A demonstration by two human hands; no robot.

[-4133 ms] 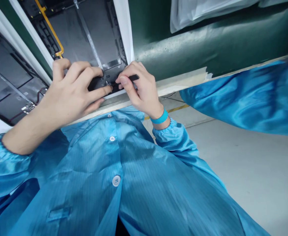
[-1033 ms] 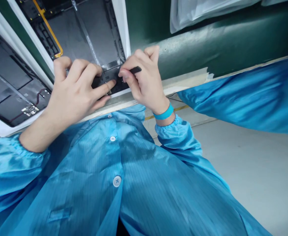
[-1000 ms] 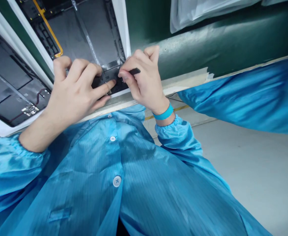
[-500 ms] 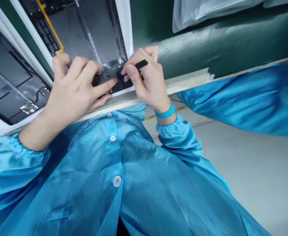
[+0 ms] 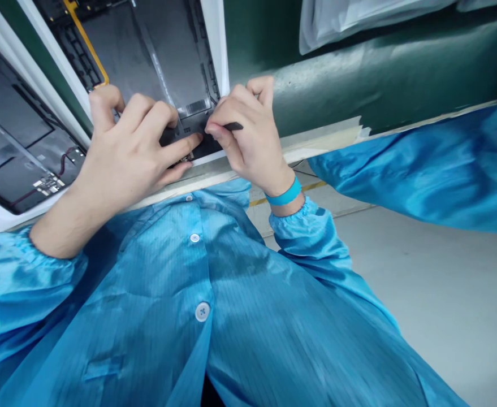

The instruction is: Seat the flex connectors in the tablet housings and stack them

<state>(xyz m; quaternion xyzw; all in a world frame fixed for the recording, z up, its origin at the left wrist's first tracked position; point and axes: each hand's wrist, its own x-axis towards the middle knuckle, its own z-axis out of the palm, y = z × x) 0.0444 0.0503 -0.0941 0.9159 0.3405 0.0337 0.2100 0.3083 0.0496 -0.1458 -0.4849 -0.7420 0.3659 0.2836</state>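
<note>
A flat, dark, open-topped device (image 5: 172,62) is laid at the near edge of the worktop (image 5: 379,73), with a slim black tool (image 5: 234,126) held at its near end.
The device is set at a slant, its grey interior crossed lengthwise by a silver strip (image 5: 157,62) and lined at the left by a yellow ribbon (image 5: 87,42); its near end is partly covered by the left hand (image 5: 127,150). The tool is gripped in the right hand (image 5: 254,130), its tip hidden.
</note>
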